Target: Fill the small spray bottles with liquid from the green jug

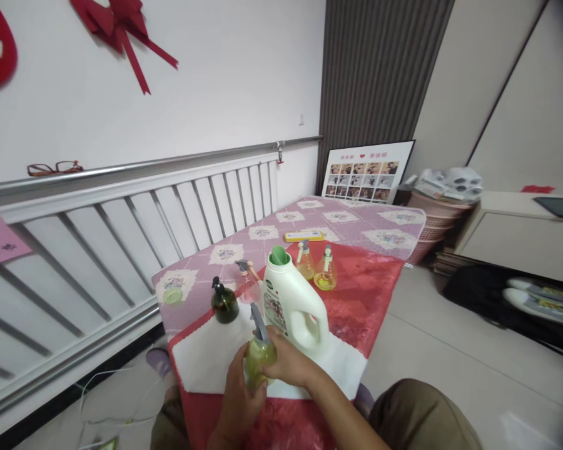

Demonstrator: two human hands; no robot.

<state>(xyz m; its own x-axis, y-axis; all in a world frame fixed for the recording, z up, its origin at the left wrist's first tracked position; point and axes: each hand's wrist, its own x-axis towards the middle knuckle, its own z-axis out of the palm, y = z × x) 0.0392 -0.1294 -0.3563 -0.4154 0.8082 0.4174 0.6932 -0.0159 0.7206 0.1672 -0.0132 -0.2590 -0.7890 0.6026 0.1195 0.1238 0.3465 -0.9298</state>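
Observation:
Both my hands are around a yellow-green spray bottle [259, 359] with a grey trigger head, above the near edge of the table. My left hand [241, 381] wraps its lower body from the left. On the other side, my right hand [288, 359] grips it near the neck, with its fingers partly hidden. Just behind stands a large white jug [288, 294] with an open handle and a green spout. A dark green pump bottle [224, 303] and a clear pinkish spray bottle [248, 284] are to the left of the jug. Two spray bottles [325, 272] holding yellow liquid stand behind it.
A white sheet [197, 359] and a red cloth [366, 281] cover part of the patterned table [272, 219]. A green cap [172, 295] lies at the left edge, and a yellow-edged box [304, 237] at the back. The radiator [206, 212] borders the left side.

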